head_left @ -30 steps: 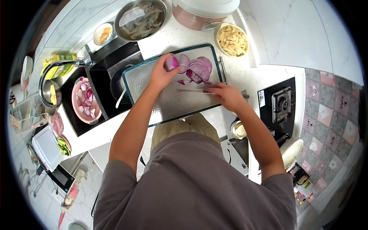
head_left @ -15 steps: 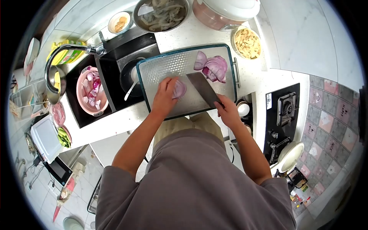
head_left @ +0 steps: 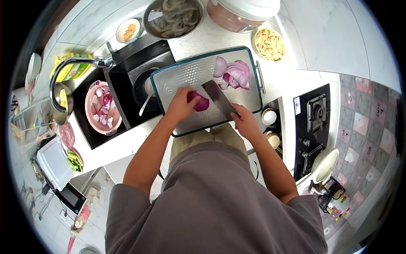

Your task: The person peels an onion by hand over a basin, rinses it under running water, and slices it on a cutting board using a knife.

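On the textured cutting board [head_left: 177, 76] with a dark teal rim, my left hand [head_left: 181, 106] is closed on a piece of red onion [head_left: 200, 103], its purple outer side showing. My right hand [head_left: 246, 120] grips the handle of a wide-bladed cleaver [head_left: 218, 98]. The blade slants up and left, just right of the onion piece and apart from it. Cut red onion slices [head_left: 237, 74] lie in a pile at the board's upper right. Fingertips of my left hand are partly hidden behind the onion.
Left of the board is a black sink [head_left: 127, 89] with a pink basin [head_left: 102, 127] of onion pieces under the faucet [head_left: 63, 63]. Behind stand a bowl of shrimp [head_left: 173, 21], a rice cooker [head_left: 241, 17] and a bowl of pale slices [head_left: 270, 44]. A gas stove [head_left: 311, 131] is at right.
The onion piece in my left hand has turned from its pale cut face to its purple outer side. The cleaver has shifted slightly left. The whole view has shifted a little.
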Demonstrator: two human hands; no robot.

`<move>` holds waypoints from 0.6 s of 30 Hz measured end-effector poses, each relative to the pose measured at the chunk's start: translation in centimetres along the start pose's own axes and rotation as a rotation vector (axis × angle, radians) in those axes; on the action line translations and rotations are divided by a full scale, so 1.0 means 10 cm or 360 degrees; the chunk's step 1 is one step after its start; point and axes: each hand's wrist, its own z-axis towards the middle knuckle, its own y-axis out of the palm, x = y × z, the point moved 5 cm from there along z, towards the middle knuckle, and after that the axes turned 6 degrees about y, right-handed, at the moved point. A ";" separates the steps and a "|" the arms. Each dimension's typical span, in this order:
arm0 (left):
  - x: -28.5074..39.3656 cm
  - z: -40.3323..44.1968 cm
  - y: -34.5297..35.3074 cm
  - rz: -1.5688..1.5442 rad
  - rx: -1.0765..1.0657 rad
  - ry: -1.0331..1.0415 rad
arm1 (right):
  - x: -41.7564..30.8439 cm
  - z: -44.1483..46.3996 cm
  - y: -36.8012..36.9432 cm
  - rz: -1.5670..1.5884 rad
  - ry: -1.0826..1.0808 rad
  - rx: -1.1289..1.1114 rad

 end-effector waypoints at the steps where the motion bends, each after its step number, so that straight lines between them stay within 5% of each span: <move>1: 0.06 -0.01 -0.06 0.0005 0.0367 0.0163 | 0.00 -0.01 0.01 -0.0108 0.0019 0.0015; 3: 0.27 -0.15 0.00 0.0222 0.0510 0.0268 | -0.02 -0.02 0.04 -0.0207 0.0046 0.0039; 5: 0.38 -0.27 -0.01 0.0457 0.0637 0.0378 | -0.32 -0.12 0.06 -0.0564 -0.0330 0.0277; 10: 0.43 -0.27 0.07 0.0711 0.0463 0.0874 | -0.77 -0.23 0.14 -0.0724 -0.0076 -0.0043; 18: 0.46 -0.23 0.03 0.0706 0.0380 0.0809 | -0.79 -0.19 0.14 -0.0863 -0.0025 -0.0216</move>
